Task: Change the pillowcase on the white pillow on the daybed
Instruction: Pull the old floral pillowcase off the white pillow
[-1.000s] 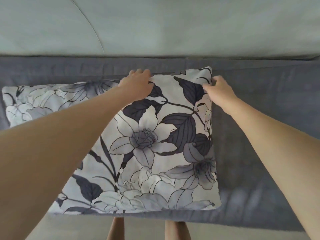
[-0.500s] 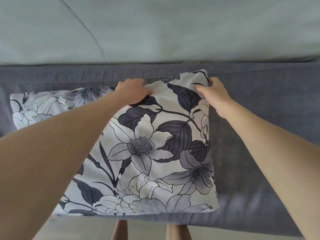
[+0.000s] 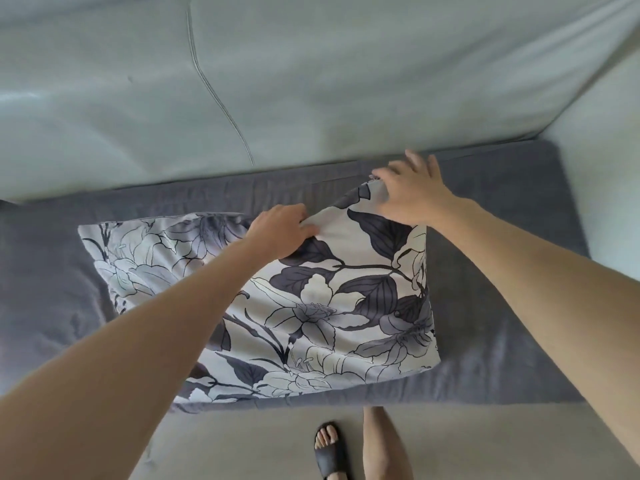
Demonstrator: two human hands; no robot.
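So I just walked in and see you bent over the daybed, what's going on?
A person is working on a floral pillow lying on the grey daybed cushion. The left hand pinches the fabric along its far edge, while the right hand sits at the far right corner with fingers spread. A second floral pillow lies to its left.

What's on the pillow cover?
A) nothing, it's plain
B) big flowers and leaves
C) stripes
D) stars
B: the pillow cover shows large grey and white flowers with dark leaves, on the grey daybed.
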